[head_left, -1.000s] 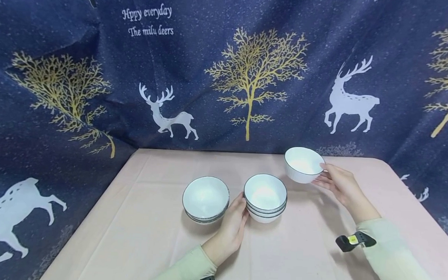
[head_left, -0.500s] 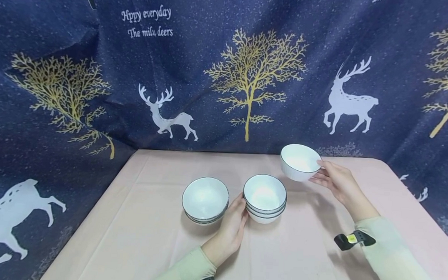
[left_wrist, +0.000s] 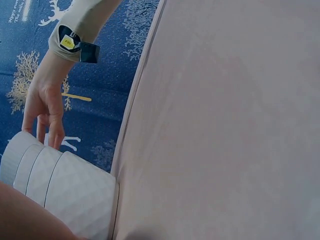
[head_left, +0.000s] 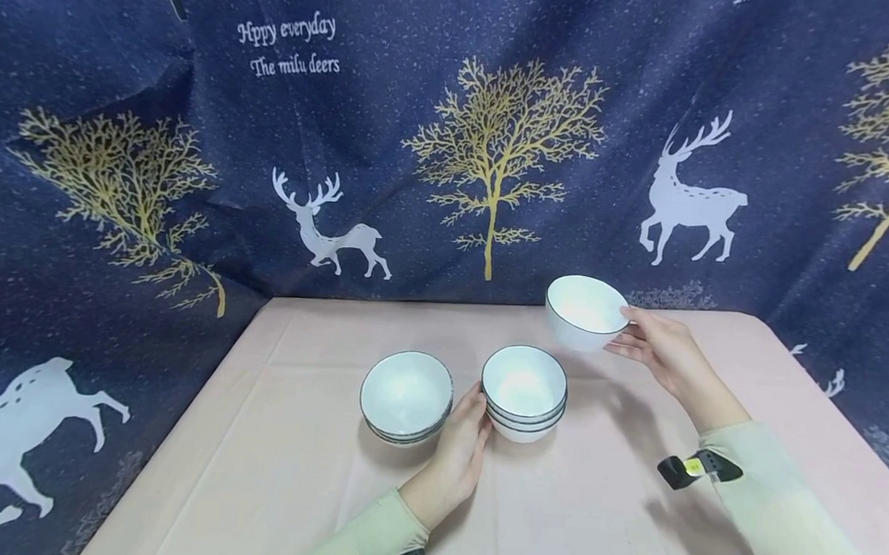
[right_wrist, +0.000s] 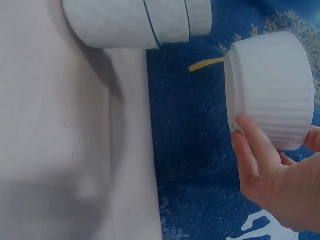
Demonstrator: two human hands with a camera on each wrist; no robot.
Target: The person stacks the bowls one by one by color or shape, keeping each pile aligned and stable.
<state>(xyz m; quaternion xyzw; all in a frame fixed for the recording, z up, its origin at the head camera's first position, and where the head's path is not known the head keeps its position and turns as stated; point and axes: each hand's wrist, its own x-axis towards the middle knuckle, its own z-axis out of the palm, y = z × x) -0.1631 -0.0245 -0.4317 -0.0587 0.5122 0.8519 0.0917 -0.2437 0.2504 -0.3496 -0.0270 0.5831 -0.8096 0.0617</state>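
Note:
My right hand [head_left: 665, 349] pinches a white bowl [head_left: 580, 329] with a dark rim, thumb at the rim and fingers under its base. The bowl hangs above and to the right of a stack of similar bowls [head_left: 523, 430]. Ribbed sides of the held bowl [right_wrist: 272, 90] show in the right wrist view. My left hand [head_left: 452, 456] rests against the left side of that stack, its fingers partly hidden. Left of this hand stands another stack of nested bowls [head_left: 407, 396]. In the left wrist view, the stacked bowls [left_wrist: 82, 195] are partly covered by my left hand.
A pale pink cloth [head_left: 272, 469] covers the table. Behind it hangs a dark blue curtain [head_left: 391, 126] printed with deer and golden trees. The two stacks stand close together, with my left hand in the gap.
My right hand has moved the held bowl left and slightly up, nearer the right stack. My left hand stays against that stack, and the two stacks have not moved.

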